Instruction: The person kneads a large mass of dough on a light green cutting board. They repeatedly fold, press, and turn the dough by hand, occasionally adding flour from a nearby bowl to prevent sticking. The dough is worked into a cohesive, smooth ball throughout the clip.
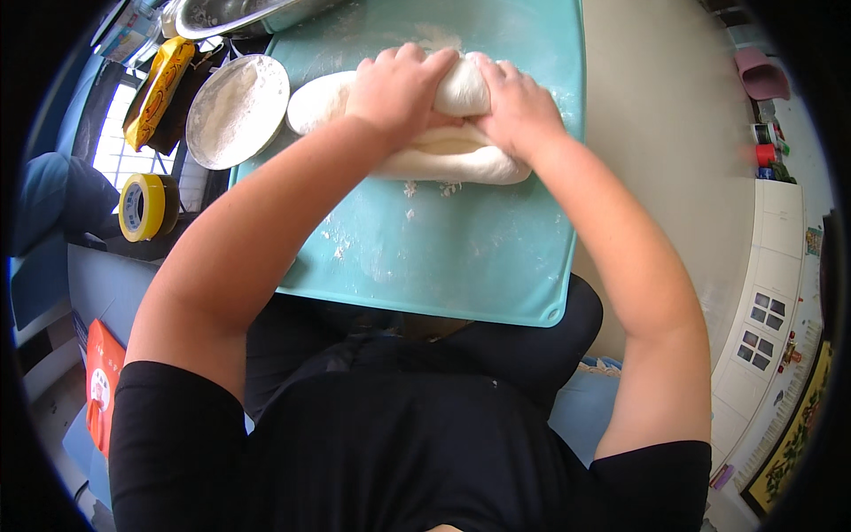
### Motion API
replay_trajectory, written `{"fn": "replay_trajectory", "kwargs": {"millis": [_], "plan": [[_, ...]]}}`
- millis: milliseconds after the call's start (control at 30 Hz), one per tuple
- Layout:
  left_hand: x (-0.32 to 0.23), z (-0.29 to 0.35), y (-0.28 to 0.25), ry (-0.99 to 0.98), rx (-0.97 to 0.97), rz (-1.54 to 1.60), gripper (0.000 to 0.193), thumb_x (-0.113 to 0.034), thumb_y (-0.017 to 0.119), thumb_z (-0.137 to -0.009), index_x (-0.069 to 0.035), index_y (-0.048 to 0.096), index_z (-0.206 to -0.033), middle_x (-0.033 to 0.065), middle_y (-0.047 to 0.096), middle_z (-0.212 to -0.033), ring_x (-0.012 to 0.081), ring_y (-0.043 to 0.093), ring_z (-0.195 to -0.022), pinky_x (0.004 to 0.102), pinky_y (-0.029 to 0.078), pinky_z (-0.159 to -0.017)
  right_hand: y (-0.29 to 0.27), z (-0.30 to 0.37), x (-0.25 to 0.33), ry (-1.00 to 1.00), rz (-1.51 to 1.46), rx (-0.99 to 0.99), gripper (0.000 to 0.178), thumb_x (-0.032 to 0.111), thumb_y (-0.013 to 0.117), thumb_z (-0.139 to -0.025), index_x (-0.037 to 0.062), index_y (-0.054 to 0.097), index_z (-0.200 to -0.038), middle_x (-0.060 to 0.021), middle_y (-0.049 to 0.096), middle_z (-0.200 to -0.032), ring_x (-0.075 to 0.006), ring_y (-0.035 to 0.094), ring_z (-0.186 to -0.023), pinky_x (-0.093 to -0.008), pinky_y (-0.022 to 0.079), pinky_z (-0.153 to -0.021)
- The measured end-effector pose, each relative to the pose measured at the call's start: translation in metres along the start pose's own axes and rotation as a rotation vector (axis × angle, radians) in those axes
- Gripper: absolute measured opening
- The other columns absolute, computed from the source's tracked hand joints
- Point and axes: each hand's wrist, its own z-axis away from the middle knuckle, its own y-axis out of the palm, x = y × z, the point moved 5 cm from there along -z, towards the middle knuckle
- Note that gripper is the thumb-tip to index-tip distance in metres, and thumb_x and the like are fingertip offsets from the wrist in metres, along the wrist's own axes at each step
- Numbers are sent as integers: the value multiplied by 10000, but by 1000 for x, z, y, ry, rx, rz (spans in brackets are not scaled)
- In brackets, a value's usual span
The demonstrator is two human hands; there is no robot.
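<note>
A large piece of white dough (461,168) lies folded near the far end of a teal board (417,257). My left hand (399,93) presses on the dough's left and middle part, its fingers curled over the far side. On the right end, my right hand (519,102) is wrapped around the dough in the same way. Between the hands a rounded bulge of dough shows, and a fold opens below it. Some fingertips are hidden behind the dough. Loose flour is scattered on the board around it.
Left of the board sits a round dish of flour (238,113), with a yellow packet (160,93) and a roll of yellow tape (146,207) beyond it. A metal bowl (226,16) stands at the far left. Low at left is an orange packet (102,381).
</note>
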Motion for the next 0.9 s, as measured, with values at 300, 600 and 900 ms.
{"fn": "replay_trajectory", "kwargs": {"millis": [300, 600, 900], "plan": [[6, -22, 6, -135, 79, -90, 629, -440, 731, -705, -213, 505, -1246, 99, 587, -1070, 316, 598, -978, 423, 482, -812, 4, -24, -4, 109, 38, -12, 594, 253, 606, -810, 194, 386, -1358, -125, 539, -1194, -321, 563, -1064, -419, 476, -898], [-30, 72, -75, 61, 151, 150, 622, -287, 735, -698, -180, 499, -1264, 123, 545, -1135, 327, 508, -1096, 429, 404, -946, -57, 78, 20, -53, -404, 165, 751, 392, 695, -724, 114, 414, -1363, -157, 418, -1334, -341, 361, -1269, -428, 333, -1058], [-37, 119, -38, -5, -186, 13, 480, -342, 526, -846, -163, 509, -1291, 100, 488, -1318, 325, 389, -1267, 503, 241, -1074, 3, 129, 65, -46, 13, -595, 568, 426, 491, -850, 55, 466, -1279, -193, 483, -1252, -389, 456, -1132, -560, 266, -1008]]}}
